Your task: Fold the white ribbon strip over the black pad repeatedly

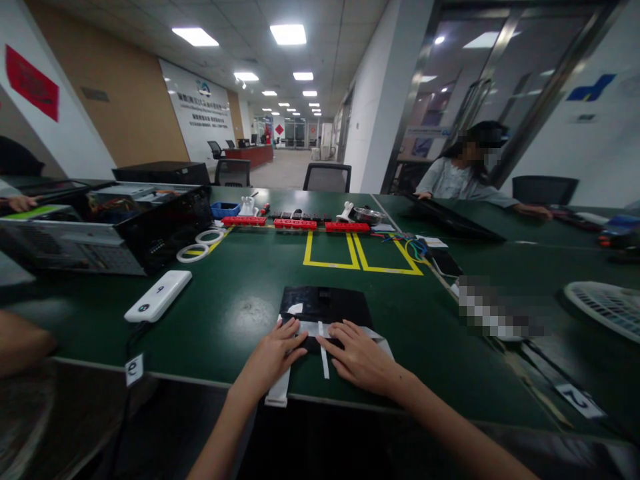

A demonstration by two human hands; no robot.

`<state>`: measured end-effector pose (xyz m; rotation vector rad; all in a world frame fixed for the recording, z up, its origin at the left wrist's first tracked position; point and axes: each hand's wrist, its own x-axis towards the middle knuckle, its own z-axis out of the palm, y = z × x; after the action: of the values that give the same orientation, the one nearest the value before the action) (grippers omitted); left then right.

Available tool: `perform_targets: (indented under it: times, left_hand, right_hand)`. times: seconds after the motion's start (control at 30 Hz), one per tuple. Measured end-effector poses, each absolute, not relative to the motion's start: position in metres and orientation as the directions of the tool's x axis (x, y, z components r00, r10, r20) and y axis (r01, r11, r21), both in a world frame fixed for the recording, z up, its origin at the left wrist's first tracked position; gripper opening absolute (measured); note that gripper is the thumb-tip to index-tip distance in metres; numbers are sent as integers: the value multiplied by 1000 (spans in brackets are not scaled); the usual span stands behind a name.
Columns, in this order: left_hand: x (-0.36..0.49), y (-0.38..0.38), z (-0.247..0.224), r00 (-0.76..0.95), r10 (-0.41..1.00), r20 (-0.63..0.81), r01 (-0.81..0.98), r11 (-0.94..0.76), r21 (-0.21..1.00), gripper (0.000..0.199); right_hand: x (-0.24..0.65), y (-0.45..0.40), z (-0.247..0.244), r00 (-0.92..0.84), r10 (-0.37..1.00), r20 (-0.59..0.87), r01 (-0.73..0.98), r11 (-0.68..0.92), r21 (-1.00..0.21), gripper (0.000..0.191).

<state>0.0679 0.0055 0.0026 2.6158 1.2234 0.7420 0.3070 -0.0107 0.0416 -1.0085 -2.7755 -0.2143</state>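
Note:
A flat black panel (345, 302) with a glossy surface lies near the table's front edge. Across its near part runs a pale band (313, 329), crossed by a narrow white strip (325, 365). My left hand (273, 351) rests on the band's left part, fingers stretched out. On the right side my right hand (359, 355) presses on the band with its fingers spread, its thumb and index close to the strip. A pale strap (279, 390) hangs down to the table edge beside my left wrist. What lies under my palms is hidden.
A white power bank (159, 295) and an open computer case (167, 230) stand left, with white rings (193, 253) nearby. Yellow tape outlines (333, 265) and red racks (295, 224) lie ahead. A phone (445, 263) is right. A co-worker (463, 170) sits across, holding a dark panel (450, 217).

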Motion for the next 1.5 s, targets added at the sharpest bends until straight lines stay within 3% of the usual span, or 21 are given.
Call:
perform_targets:
  times: [0.23,0.63,0.8,0.9,1.03,1.17,1.23,1.37,1.5]
  left_hand:
    - [71,17,6,525,781,340,677,-624,389,34]
    - [71,20,1,510,776,372,681,-628,377,34]
    - [64,11,13,360,812,460,662,-570,487,37]
    - [55,5,19,143,848,510,661,-465,589,31]
    - [48,2,20,-66,885,462,630,-322,707,33]
    - [49,4,19,-38,928,371,646,-260,718,33]
    - [50,4,18,-7,932,362,667,-265,696,32]
    - [49,5,18,21,932,361,680,-278,679,32]
    - [49,5,19,20,933,358,674,-277,685,31]
  right_hand:
    - [310,4,33,-745,635,207,663,738,125,42]
    - [307,4,39,-709,689,153,701,713,36,45]
    - [312,5,45,-677,716,171,694,698,-176,50]
    - [320,9,51,-588,756,287,674,655,-342,49]
    - [325,16,65,-419,786,455,671,606,-428,40]
    - [307,25,80,-449,789,418,709,600,-371,38]
    - [291,29,82,-523,800,295,746,597,-296,42]
    - [263,33,71,-607,794,-31,789,597,-145,70]
    - [261,35,53,-633,774,-21,774,631,-51,67]
